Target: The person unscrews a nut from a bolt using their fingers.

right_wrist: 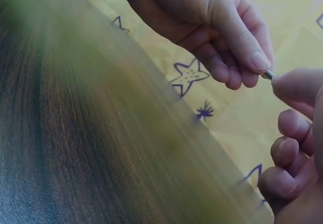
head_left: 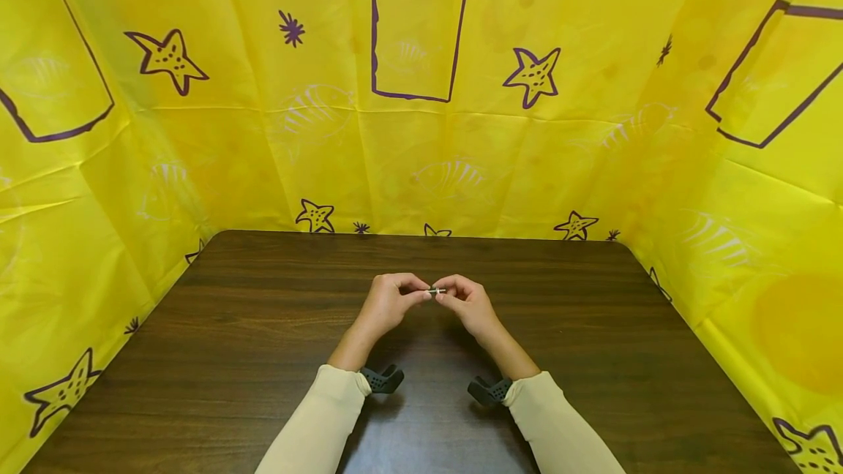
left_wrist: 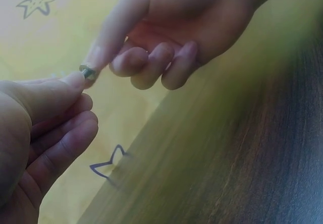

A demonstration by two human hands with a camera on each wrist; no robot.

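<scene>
A small, slim metal piece [head_left: 436, 290], rod-like with a wider collar, is held up between both hands above the table. My left hand [head_left: 387, 304] pinches its left end between thumb and index finger. On the other side, the thumb and index finger of my right hand [head_left: 471, 306] grip the right part. In the left wrist view a dark, brassy bit of the metal piece [left_wrist: 87, 72] shows between the fingertips. The right wrist view shows a short stretch of the metal piece [right_wrist: 268, 75]; fingertips hide the rest, and its exact kind is unclear.
A dark wood-grain table [head_left: 263, 357] lies beneath the hands. Yellow cloth [head_left: 408, 145] printed with starfish and fish surrounds its back and sides. Dark bands [head_left: 383, 379] sit on both wrists, next to pale sleeves [head_left: 323, 415].
</scene>
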